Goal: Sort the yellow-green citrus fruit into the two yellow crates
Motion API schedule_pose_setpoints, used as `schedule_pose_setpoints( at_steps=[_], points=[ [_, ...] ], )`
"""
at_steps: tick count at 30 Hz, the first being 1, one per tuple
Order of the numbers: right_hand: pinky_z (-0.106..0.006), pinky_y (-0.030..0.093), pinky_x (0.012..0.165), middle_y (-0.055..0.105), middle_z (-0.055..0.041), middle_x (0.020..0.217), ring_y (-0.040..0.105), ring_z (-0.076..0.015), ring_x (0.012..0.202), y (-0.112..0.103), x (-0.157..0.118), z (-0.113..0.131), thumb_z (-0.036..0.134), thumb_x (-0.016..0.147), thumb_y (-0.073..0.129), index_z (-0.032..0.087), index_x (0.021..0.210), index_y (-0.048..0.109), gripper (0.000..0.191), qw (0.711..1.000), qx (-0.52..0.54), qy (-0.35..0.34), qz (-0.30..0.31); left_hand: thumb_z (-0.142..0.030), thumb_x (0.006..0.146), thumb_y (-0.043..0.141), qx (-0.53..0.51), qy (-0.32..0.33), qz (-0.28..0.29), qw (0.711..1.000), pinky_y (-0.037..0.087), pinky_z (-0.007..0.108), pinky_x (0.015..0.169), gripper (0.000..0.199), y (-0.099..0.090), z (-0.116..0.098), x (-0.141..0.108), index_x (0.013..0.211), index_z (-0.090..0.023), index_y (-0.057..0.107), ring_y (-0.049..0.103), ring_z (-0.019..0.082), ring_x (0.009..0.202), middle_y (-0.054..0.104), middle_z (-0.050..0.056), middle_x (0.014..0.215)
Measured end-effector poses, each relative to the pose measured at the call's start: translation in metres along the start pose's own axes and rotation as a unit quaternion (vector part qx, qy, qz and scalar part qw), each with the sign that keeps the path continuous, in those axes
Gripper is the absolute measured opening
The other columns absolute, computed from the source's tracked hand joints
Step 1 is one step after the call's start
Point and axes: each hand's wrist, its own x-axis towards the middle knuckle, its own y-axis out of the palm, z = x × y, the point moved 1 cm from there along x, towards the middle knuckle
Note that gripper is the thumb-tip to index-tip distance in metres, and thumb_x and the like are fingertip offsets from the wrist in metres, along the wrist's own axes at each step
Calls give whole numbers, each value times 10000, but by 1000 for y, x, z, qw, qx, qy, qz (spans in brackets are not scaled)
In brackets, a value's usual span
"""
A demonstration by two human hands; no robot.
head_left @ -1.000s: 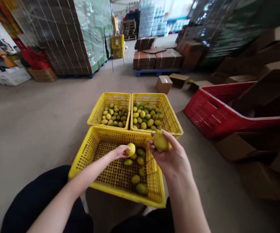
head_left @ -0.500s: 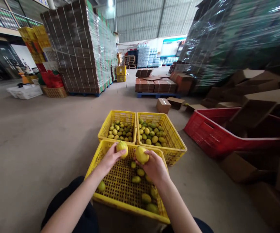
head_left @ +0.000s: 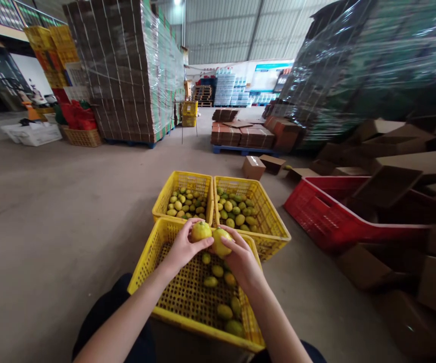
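Left to right: a film-wrapped stack of boxes (head_left: 114, 70); the left hand (head_left: 183, 248), its grip closed round a yellow fruit (head_left: 202, 232), green-tipped end upward; just beside it, a second fruit (head_left: 221, 244) in the closed grip of the right hand (head_left: 243, 262) — long axis hard to make out, fingers covering part. Both are held over the near crate (head_left: 182, 292), above loose fruits (head_left: 224, 311); farther right, cartons (head_left: 394, 184) obscure one end of a red crate (head_left: 309, 219).

No text or numbers can be read
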Motion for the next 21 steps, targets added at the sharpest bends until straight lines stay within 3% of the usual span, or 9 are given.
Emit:
schedule_pose_setpoints(
  at_steps=[6, 11, 14, 18, 21],
  points=[
    [-246, 516, 565, 736, -1, 785, 650, -159, 648, 10, 2, 5, 281, 568, 896, 246, 878, 756, 342, 1000, 16, -1, -8, -364, 649, 864, 9, 10, 20, 1000, 516, 306, 866, 550, 1, 0, 3, 1131, -218, 642, 641, 219, 976, 684, 54, 1047],
    [-256, 505, 499, 733, -14, 767, 631, -169, 624, 21, 5, 7, 381, 567, 864, 216, 747, 754, 268, 999, 15, 15, -40, -378, 683, 828, -4, -13, 11, 1000, 500, 303, 928, 471, 4, -1, 5, 1080, -207, 642, 633, 232, 1070, 695, 62, 1096],
    [-280, 501, 487, 715, -12, 681, 621, -172, 555, 23, 8, 6, 383, 563, 830, 208, 722, 736, 255, 996, 54, 49, -42, -434, 741, 762, -67, -71, -11, 995, 518, 288, 825, 462, 5, -2, 10, 1110, -192, 624, 652, 224, 1013, 698, 72, 1094],
    [-272, 508, 488, 716, -15, 661, 638, -170, 539, 24, 12, 5, 355, 584, 787, 195, 713, 723, 215, 994, 86, 64, -38, -553, 903, 494, -173, -175, -12, 969, 493, 270, 635, 479, 5, -8, 17, 1119, -150, 636, 667, 193, 794, 717, 96, 975],
    [-264, 507, 475, 716, -29, 661, 649, -177, 556, 24, 14, 3, 341, 586, 753, 178, 704, 721, 203, 992, 94, 71, -33, -498, 956, 412, -233, -223, -24, 946, 465, 246, 550, 447, 2, -17, 17, 1086, -142, 650, 629, 149, 627, 708, 76, 848]
  ],
)
